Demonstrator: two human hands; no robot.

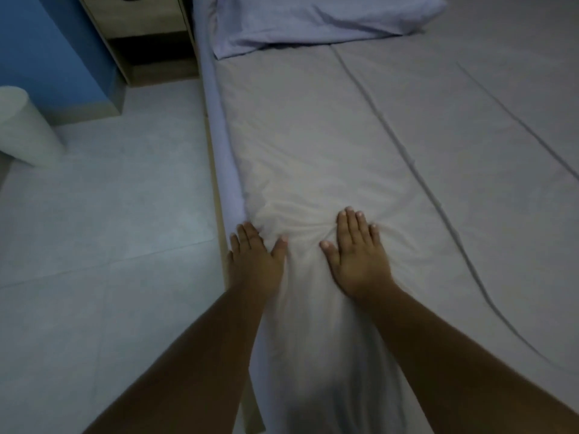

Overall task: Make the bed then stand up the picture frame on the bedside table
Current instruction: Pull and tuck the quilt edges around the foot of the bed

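Observation:
A pale grey sheet [329, 126] covers the bed, with long creases running down it. My left hand [255, 256] lies flat at the bed's left edge, fingers over the side of the mattress. My right hand [357, 249] rests flat on the sheet beside it, fingers spread, with wrinkles bunched between the two hands. A lilac pillow [313, 20] lies at the head of the bed. The wooden bedside table [138, 17] stands at the top left; its top and any picture frame are out of view.
A pale tiled floor [103, 230] runs along the bed's left side. A white bin [22, 126] stands at the far left against a blue wall [47, 51]. A wooden bed frame edge [216, 189] shows below the mattress.

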